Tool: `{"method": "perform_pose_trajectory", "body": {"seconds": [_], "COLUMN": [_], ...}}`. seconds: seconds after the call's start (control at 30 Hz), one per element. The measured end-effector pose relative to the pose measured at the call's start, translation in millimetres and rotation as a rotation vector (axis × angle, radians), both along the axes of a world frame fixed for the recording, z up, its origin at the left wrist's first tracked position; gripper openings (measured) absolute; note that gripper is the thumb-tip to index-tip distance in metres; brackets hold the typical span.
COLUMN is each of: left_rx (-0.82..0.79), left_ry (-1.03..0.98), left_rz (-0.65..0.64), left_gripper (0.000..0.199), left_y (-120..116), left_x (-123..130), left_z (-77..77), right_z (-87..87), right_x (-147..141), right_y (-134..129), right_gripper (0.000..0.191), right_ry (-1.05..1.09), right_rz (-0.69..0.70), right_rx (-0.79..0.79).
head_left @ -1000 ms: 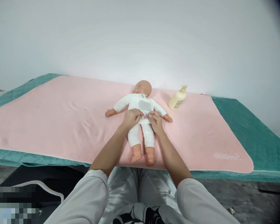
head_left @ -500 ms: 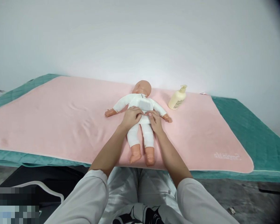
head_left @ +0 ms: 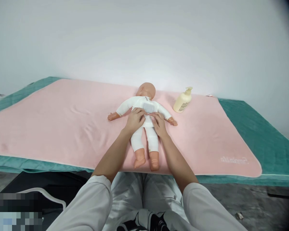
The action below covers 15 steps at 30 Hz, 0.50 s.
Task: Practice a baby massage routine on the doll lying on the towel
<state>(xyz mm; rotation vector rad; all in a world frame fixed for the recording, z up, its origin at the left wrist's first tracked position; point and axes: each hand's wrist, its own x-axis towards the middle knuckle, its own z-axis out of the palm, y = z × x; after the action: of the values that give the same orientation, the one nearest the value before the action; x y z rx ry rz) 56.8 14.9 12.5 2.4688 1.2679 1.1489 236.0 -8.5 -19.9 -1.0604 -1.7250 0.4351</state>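
Note:
A baby doll (head_left: 137, 101) with a white cloth body lies on a pink mat, its head toward the wall and its feet at the near edge. On the left side of its torso rests my left hand (head_left: 136, 120), fingers stretched toward the middle. My right hand (head_left: 159, 124) lies on the other side, fingers also extended. The fingertips of both hands nearly meet on the doll, just below a pale rectangular panel (head_left: 148, 107). Neither hand holds anything.
A cream pump bottle (head_left: 182, 101) stands on the pink mat (head_left: 62, 118), right of the doll. Under the mat is a green padded cover (head_left: 260, 134). A pale wall (head_left: 144, 38) rises behind. A white curved tube (head_left: 48, 194) is at lower left.
Both hands have shifted very slightly up the doll's torso, toward the pale panel. The doll and the bottle look otherwise unmoved.

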Motion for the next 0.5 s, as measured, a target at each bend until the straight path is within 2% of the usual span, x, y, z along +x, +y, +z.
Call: {"method": "perform_pose_trajectory", "body": {"seconds": [0.5], "left_rx": [-0.077], "left_ry": [0.101], "left_rz": [0.011], "left_gripper": [0.029], "left_y": [1.9], "left_x": [1.6], "left_z": [3.9], "right_z": [-4.9], "right_x": [-1.3], "right_y": [8.2], "right_gripper": [0.05], "right_ry": [-0.043], "right_rz": [-0.004], "right_rx": [-0.055]}}
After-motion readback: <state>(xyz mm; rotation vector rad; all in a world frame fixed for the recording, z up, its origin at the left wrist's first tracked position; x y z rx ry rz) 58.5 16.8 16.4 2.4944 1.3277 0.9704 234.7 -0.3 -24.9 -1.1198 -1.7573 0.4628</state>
